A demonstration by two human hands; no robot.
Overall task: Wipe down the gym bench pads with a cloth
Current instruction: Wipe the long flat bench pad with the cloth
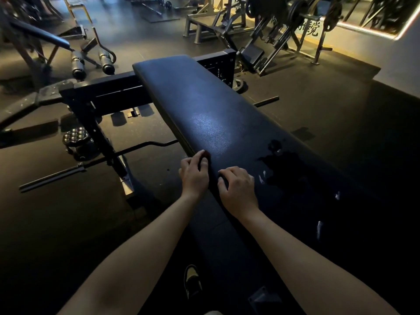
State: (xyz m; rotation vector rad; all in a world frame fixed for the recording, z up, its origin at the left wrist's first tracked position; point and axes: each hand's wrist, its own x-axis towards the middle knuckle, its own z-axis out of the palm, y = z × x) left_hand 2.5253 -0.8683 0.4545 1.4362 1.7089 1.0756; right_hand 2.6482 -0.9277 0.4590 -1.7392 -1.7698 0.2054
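A long black bench pad (204, 105) runs from the upper middle towards the lower right. A dark cloth (288, 169) lies spread over its near half, hard to tell from the pad in the dim light, with small white marks along it. My left hand (194, 176) sits at the pad's left edge, its curled fingers holding a dark fold of the cloth. Just to its right, my right hand (237, 189) rests on the pad, and its fingers are also curled round the cloth's edge.
The bench's black steel frame (106, 96) stands to the left, with a barbell (91, 164) on the floor beneath it. Roller pads (106, 62) and other machines stand behind. A plate-loaded machine (279, 30) is at the back right. My shoe (192, 280) is on the floor.
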